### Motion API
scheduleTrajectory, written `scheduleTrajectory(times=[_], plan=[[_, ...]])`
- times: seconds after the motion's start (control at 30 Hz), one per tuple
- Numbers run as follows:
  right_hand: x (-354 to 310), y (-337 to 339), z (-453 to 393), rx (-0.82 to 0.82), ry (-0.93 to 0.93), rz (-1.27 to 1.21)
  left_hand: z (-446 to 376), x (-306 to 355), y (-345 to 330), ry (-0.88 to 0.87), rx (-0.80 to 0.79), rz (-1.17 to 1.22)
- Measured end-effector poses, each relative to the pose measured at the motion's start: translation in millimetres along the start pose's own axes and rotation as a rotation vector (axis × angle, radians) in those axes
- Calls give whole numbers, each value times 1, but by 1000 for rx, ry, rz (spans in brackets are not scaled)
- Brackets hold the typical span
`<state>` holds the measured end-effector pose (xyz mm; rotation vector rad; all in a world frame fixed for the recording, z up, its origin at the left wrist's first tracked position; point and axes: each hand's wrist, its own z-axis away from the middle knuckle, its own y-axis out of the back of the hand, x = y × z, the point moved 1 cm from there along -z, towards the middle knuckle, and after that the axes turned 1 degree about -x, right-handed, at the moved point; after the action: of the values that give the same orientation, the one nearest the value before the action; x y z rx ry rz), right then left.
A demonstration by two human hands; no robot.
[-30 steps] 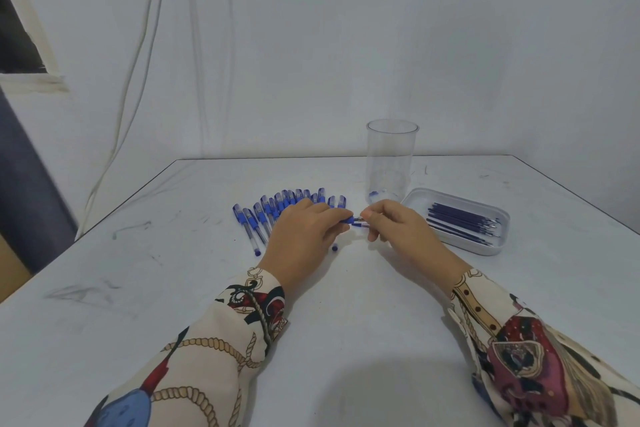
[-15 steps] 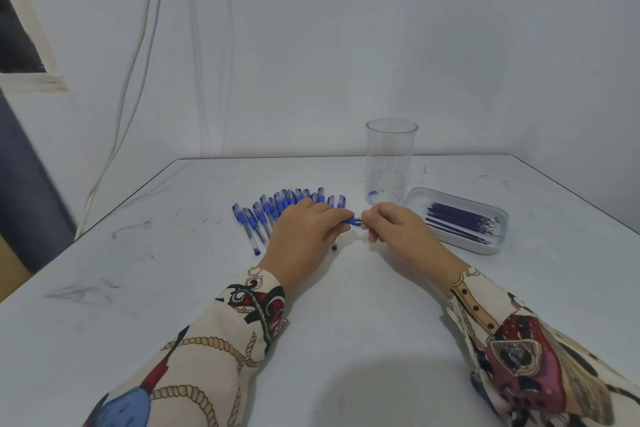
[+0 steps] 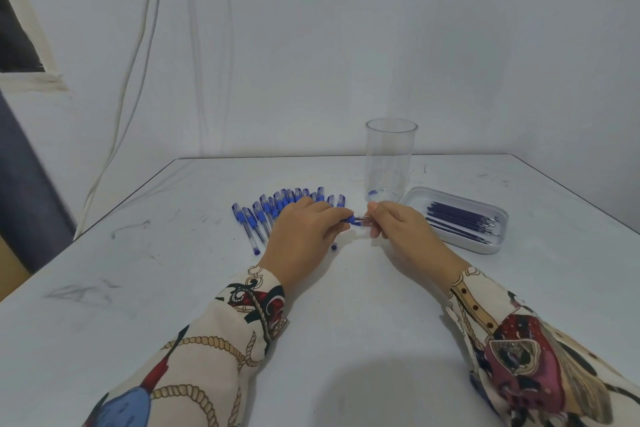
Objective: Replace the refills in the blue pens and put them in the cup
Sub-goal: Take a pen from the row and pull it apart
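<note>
Two hands [image 3: 349,229] on unlabelled blue pen [image 3: 354,220]

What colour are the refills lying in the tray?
Dark purple-blue refills with silvery tips, in the white tray; the head view shows them.

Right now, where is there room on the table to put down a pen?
The table is bare along its left side, left of the row of pens, and across the near middle between the two sleeves. It is crowded at the back: pens, cup and refill tray sit close together.
</note>
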<state>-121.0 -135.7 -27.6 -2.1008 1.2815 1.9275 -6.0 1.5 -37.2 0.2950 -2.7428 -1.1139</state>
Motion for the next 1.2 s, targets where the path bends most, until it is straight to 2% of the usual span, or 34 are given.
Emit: scheduleTrajectory(times=[0.07,0.17,0.27,0.37,0.6,0.77,0.9,1.2], plan=[[3,5,-3,77,35,113,0,-1,1,24,10,0],[11,10,-11,156,118,545,1,-3,3,55,12,-25],[17,5,-15,121,168,813,2,-4,4,68,-3,-33],[15,0,-16,99,225,960,2,-3,4,72,-13,-44],[10,1,-14,116,238,910,2,-3,4,86,-30,-46],[-1,17,-7,156,217,689,2,-4,4,126,-34,-49],[-7,18,-1,95,192,512,1,-4,5,128,-21,-47],[-12,15,1,62,198,480,1,-3,3,123,-22,-73]])
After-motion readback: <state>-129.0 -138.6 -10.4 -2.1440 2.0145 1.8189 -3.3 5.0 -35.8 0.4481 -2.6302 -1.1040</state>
